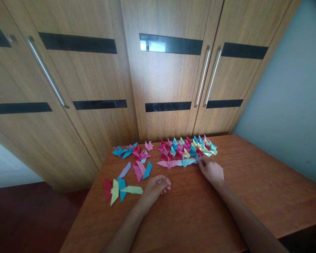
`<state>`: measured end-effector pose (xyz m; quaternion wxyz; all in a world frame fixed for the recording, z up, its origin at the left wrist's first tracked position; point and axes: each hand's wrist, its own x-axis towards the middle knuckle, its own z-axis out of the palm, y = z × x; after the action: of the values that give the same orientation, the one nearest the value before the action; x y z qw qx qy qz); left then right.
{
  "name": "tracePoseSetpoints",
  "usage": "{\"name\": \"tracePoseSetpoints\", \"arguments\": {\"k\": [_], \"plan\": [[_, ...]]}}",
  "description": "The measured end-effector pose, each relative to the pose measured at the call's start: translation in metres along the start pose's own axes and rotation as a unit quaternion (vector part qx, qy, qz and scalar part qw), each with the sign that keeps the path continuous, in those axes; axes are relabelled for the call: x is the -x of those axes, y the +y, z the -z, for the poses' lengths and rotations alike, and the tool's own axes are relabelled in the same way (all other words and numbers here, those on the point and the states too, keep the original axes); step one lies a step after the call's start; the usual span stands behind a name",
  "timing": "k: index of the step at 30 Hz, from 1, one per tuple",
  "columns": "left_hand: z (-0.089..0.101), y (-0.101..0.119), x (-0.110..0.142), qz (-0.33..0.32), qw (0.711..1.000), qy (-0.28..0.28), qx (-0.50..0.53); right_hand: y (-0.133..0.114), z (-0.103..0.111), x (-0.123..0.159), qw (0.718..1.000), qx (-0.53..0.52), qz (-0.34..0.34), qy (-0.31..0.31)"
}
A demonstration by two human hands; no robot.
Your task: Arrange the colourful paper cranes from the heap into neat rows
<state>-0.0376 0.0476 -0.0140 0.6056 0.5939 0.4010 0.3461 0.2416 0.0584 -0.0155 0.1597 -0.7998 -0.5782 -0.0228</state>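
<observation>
My right hand point(210, 170) pinches a purple paper crane point(197, 160) at the right end of the front row; the fingers partly hide it. Beside that crane, a light blue crane point(184, 162) and a pink crane point(169, 164) stand with wings spread. Behind them, several rows of coloured paper cranes point(180, 147) are packed close together. My left hand point(156, 188) rests loosely curled over the table, with nothing visible in its fingers. Left of it lie flat folded papers: a light green piece point(133, 189), a blue piece point(122, 189), a yellow piece point(114, 192) and a red piece point(107, 189).
More folded pieces, purple point(124, 170) and pink point(138, 170), lie on the wooden table point(189, 218). Blue cranes point(119, 151) and a lone pink crane point(149, 145) stand at the back left. A wooden wardrobe point(165, 77) rises behind the table; a pale wall point(287, 105) is at right.
</observation>
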Motion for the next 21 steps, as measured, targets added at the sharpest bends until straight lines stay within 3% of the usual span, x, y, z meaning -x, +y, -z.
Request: {"name": "tracePoseSetpoints", "arguments": {"k": [11, 15, 21], "plan": [[0.000, -0.001, -0.001, 0.000, 1.000, -0.005, 0.003, -0.001, 0.000, 0.013, 1.000, 0.001, 0.014, 0.022], [-0.001, 0.002, 0.000, 0.006, 1.000, -0.001, -0.002, -0.013, 0.000, 0.021, 0.998, 0.005, 0.062, 0.006], [0.000, 0.003, 0.001, 0.006, 1.000, 0.001, -0.004, -0.026, 0.003, 0.017, 0.997, 0.034, 0.055, -0.036]]}}
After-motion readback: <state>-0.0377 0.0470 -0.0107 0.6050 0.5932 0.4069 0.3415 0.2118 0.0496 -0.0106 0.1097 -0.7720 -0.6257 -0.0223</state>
